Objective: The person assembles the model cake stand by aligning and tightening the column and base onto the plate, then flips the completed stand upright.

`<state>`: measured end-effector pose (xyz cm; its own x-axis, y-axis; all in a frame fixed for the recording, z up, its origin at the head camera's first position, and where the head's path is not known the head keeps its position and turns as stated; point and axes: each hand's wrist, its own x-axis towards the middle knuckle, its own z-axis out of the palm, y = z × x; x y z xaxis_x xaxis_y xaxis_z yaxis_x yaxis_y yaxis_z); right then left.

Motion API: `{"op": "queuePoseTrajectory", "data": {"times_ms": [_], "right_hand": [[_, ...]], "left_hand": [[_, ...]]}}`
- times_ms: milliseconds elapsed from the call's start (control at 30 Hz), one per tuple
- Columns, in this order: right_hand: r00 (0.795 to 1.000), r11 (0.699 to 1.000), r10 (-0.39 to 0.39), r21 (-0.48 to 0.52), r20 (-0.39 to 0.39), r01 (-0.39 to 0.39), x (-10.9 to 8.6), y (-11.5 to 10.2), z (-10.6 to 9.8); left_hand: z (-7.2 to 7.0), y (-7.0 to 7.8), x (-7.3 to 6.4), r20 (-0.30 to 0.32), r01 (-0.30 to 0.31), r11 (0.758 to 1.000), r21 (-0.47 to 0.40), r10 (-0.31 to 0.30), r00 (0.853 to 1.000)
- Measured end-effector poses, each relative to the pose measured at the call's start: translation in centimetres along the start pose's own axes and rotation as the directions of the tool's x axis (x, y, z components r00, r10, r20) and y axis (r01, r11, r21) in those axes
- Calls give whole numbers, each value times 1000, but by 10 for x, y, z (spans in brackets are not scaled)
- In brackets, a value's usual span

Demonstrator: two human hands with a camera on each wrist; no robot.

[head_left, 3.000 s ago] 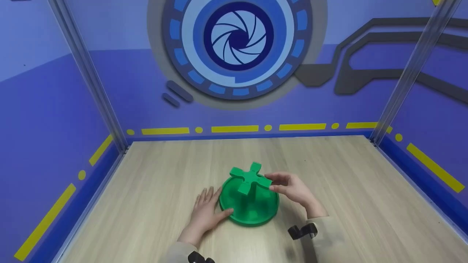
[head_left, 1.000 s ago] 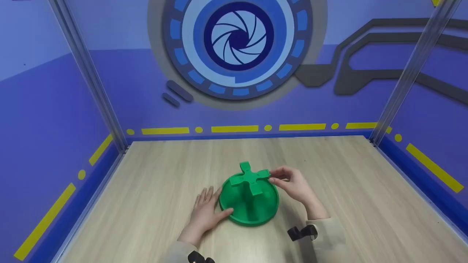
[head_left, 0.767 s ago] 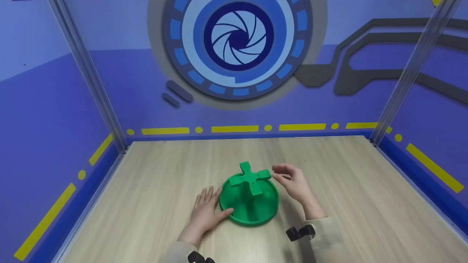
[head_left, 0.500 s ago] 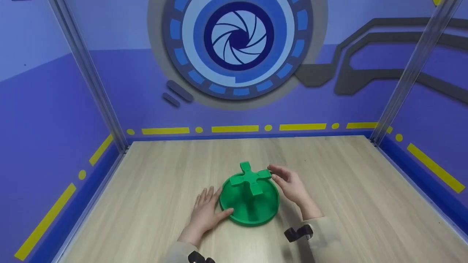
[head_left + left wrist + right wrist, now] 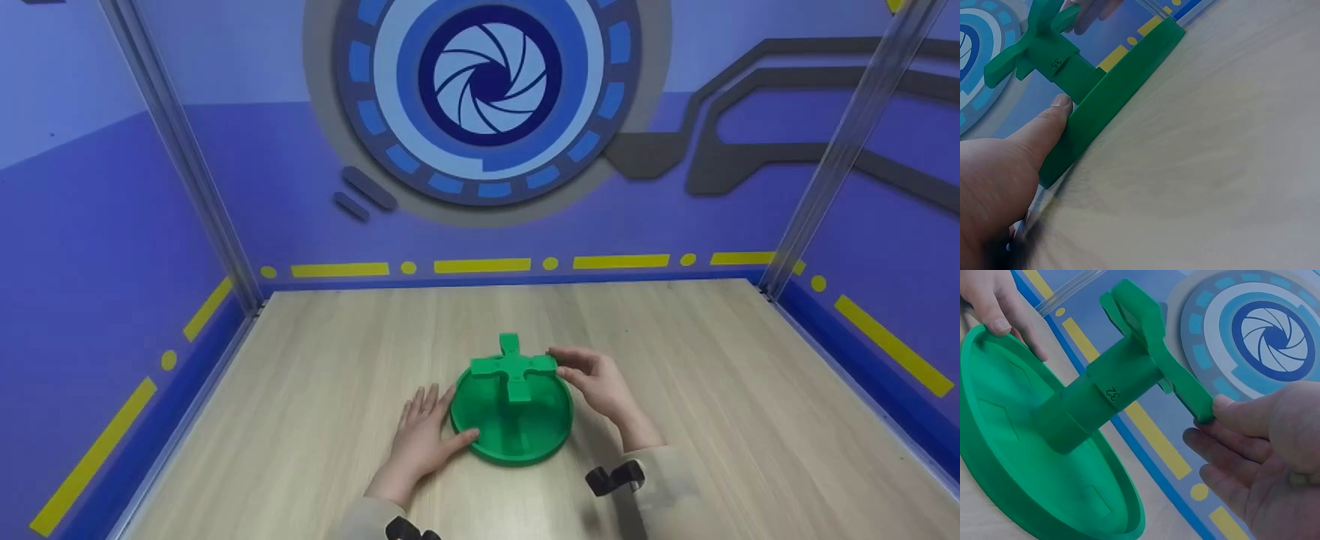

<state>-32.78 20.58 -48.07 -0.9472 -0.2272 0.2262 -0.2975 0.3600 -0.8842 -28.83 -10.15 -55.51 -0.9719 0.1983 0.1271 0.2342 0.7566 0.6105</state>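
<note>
A round green dish [image 5: 517, 439] with a raised rim lies on the table. From its middle rises a stepped green post [image 5: 1112, 379] marked "32" in the right wrist view. A four-armed green cross-shaped handle [image 5: 514, 366] tops the post. My left hand [image 5: 424, 435] rests at the dish's left side, fingers spread and straight, the thumb [image 5: 1050, 124] against the rim. With thumb and fingertips, my right hand [image 5: 604, 382] pinches the tip of the handle's right arm; the other fingers curve loosely below it in the right wrist view.
The wood-grain table [image 5: 337, 337] runs back to a blue printed wall [image 5: 247, 180] with yellow dashes. Metal corner posts [image 5: 180, 161] stand at both back corners. Black straps [image 5: 615, 478] sit on both wrists over pale sleeves.
The cross-shaped handle has turned clockwise in steps. My right hand let go of it, shifted back, and took its right arm again. Dish and left hand stay in place.
</note>
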Motion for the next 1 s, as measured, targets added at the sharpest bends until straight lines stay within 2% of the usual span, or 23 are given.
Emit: {"op": "queuePoseTrajectory", "data": {"times_ms": [167,500,700,1000], "right_hand": [[999,999,39,2,24,-39,-1,1,-5],[985,999,41,-14,167,-39,-3,-2,-11],[974,1000,2,-20,228,3,-5,-4,-9],[968,999,-24,-41,251,36,-5,-10,0]], "left_hand": [[0,0,0,4,1,1000,2,-1,1000],[0,0,0,9,3,1000,9,-3,1000],[0,0,-1,5,-7,1000,9,7,1000],[0,0,0,10,2,1000,2,-2,1000]]}}
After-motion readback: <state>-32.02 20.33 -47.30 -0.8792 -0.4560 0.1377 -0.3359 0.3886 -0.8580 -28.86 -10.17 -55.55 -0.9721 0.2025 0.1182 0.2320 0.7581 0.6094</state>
